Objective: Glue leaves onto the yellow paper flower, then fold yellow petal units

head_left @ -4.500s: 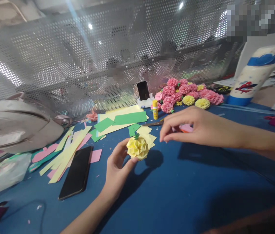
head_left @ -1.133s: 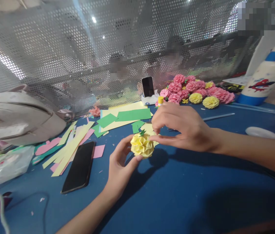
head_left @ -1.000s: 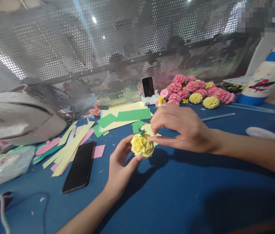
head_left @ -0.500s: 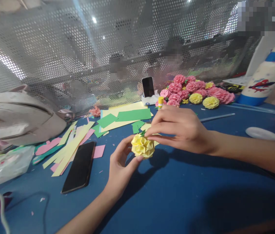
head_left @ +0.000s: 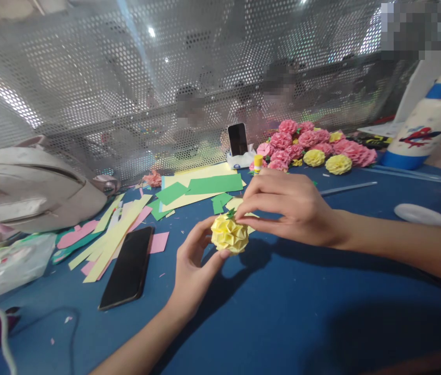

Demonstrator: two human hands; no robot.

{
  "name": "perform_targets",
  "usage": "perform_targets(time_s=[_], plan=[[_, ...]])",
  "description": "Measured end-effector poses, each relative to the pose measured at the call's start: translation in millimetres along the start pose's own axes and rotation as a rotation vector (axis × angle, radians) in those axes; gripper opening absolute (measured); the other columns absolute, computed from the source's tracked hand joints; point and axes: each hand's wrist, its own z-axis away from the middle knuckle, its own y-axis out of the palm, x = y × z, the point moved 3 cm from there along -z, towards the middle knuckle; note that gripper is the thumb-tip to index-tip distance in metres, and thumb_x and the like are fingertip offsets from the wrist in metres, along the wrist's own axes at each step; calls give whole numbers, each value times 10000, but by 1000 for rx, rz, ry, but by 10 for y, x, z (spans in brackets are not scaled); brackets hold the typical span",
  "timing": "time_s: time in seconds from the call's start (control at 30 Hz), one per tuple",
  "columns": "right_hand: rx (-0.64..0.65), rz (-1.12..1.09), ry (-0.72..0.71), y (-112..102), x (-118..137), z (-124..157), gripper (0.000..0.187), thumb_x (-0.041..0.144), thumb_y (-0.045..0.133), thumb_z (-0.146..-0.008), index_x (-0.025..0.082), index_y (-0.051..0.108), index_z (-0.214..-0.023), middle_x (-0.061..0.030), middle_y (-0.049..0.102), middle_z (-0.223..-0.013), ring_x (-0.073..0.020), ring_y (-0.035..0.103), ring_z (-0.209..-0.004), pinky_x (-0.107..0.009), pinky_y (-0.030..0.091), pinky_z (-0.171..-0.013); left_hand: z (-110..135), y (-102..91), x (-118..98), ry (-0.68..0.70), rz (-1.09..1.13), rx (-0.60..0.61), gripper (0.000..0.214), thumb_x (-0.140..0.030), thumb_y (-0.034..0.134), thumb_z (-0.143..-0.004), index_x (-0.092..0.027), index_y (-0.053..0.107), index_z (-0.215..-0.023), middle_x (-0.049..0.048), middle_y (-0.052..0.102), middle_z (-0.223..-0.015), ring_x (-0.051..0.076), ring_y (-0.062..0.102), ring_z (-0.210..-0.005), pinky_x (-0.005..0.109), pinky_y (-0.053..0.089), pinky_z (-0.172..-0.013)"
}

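We should squeeze lightly: our left hand holds the yellow ball; whether our right hand pinches its leaf, we can't tell.

yellow paper ball, super crinkly with pointy folds, little green tuft up top, basically upright, held over the table in the left hand
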Motion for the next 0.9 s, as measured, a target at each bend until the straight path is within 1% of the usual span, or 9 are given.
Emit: perform_targets(time_s=[0.27,0.47,0.67,0.77,0.9], plan=[[10,-30,46,-30,-24,-12,98,209,618,-955,156,690,-914,-50,655,-860,-163,597,-799,-301,445,-718,1,-2,-7,7,1,7,387,-358,763,-862,-298,650,-1228,21,663,-1230,193,631,-1099,280,512,-951],[22,-64,78,5,-19,18,78,215,666,-933,153,714,-933,-44,655,-858,-163,603,-813,-302,447,-721,-6,-3,14,22,-11,5,387,-346,757,-868,-310,645,-1237,16,660,-1232,185,627,-1096,270,510,-947],[-14,-159,196,38,-35,28,61,213,742,-877,155,732,-895,-28,645,-817,-152,585,-773,-292,435,-697,0,-9,15,51,-53,-5,411,-299,772,-853,-295,643,-1244,27,648,-1239,186,620,-1086,264,509,-924],[10,-198,238,48,-35,33,60,212,735,-879,153,738,-889,-32,639,-817,-154,583,-775,-291,429,-691,-5,-4,5,69,-73,-4,427,-279,783,-842,-299,642,-1245,26,643,-1246,191,613,-1102,265,503,-925],[26,-218,260,46,-29,34,55,204,720,-883,152,736,-880,-33,628,-821,-152,574,-771,-287,421,-687,-12,-5,2,81,-90,-2,417,-280,783,-841,-315,646,-1233,15,647,-1238,185,612,-1097,261,503,-913]])
